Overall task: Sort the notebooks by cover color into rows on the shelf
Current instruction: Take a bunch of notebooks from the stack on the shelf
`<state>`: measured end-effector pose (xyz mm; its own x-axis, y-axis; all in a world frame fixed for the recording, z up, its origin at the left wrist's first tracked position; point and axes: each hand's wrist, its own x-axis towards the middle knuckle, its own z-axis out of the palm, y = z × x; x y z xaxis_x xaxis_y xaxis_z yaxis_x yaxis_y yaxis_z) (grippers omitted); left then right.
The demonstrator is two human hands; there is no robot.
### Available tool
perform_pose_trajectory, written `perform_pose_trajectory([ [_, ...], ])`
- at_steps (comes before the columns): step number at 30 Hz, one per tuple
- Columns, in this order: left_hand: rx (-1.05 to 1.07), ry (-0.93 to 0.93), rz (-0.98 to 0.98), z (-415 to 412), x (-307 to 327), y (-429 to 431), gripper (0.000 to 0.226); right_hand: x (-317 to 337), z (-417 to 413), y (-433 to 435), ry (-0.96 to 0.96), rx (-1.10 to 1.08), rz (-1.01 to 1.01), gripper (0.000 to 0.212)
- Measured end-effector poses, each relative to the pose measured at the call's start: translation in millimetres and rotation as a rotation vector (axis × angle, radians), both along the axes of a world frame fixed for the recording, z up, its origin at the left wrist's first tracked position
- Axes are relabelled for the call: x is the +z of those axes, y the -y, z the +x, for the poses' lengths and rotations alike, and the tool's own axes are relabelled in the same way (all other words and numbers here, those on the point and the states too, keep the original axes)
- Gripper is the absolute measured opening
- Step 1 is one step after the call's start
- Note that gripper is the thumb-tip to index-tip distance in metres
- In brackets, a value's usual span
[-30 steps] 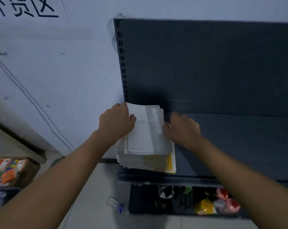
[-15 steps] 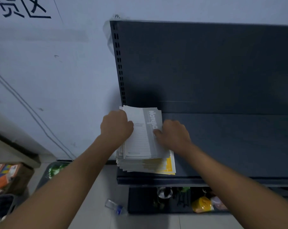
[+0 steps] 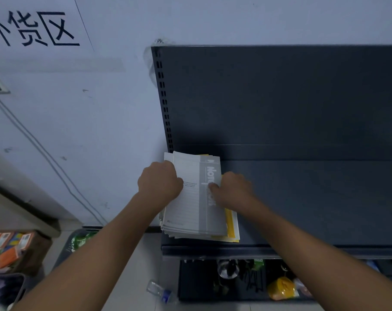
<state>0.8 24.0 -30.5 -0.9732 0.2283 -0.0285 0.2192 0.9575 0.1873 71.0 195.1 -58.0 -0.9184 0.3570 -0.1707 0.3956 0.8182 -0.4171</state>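
A stack of notebooks (image 3: 191, 212) lies at the left end of the dark shelf (image 3: 314, 198). The top one has a white and grey cover with "Notebook" printed on a grey band. Yellow covers (image 3: 230, 223) stick out at the stack's lower right. My left hand (image 3: 160, 181) grips the left edge of the top notebooks, fingers curled around them. My right hand (image 3: 232, 187) presses on the grey band at the stack's right edge, with fingers bent over the top cover. How many notebooks each hand holds is hidden.
The shelf's dark back panel (image 3: 280, 97) rises behind. A lower shelf (image 3: 235, 281) holds a yellow item and small goods. A plastic bottle (image 3: 160, 291) lies on the floor. A box of orange packs (image 3: 13, 250) stands at the lower left, by the white wall (image 3: 78, 108).
My right hand has slid left from beside the stack onto the top cover's grey band. My left hand has stayed on the left edge. The view has shifted slightly.
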Motion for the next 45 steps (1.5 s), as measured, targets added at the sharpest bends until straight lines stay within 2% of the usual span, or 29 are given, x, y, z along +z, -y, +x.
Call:
perform_pose_trajectory([
  [6,0.036,0.022,0.046,7.3,-6.4,1.7,0.035,-4.0,11.3,7.7,-0.028,0.036,0.013,0.028],
  [9,0.036,0.099,0.055,10.7,-7.3,2.8,0.034,-5.5,20.0,6.3,0.015,0.046,0.018,0.037],
  [14,-0.027,0.157,0.019,16.3,-4.8,-3.8,0.034,-2.4,28.7,-0.9,0.045,0.035,-0.009,0.04],
  [19,-0.033,0.061,-0.028,26.7,-3.4,-15.8,0.04,-1.3,28.2,-2.7,0.064,0.02,-0.025,0.041],
  [21,-0.024,-0.005,-0.056,29.0,-6.6,-14.3,0.039,-1.5,26.7,-4.0,0.081,0.013,-0.069,0.039],
  [23,-0.016,0.004,-0.048,27.3,-8.9,-10.8,0.038,-1.7,24.9,-5.5,0.093,-0.001,-0.126,0.037],
  [29,0.022,0.196,0.089,9.8,-11.4,-6.4,0.037,-1.0,19.4,-10.5,0.107,-0.044,-0.244,0.029],
  [32,0.026,0.209,0.052,5.4,-14.0,-8.4,0.039,-1.6,18.0,-12.6,0.127,-0.064,-0.319,0.031],
  [36,0.027,0.315,0.056,-1.2,-7.7,-9.6,0.043,-2.9,16.4,-14.6,0.143,-0.085,-0.403,0.032],
  [40,-0.043,0.231,0.026,1.3,-12.9,-12.3,0.047,-2.7,13.8,-17.7,0.166,-0.077,-0.411,0.03],
  [45,-0.037,0.335,0.253,-1.7,-13.7,-9.9,0.06,1.0,14.3,-25.8,0.063,-0.121,-0.477,0.021],
])
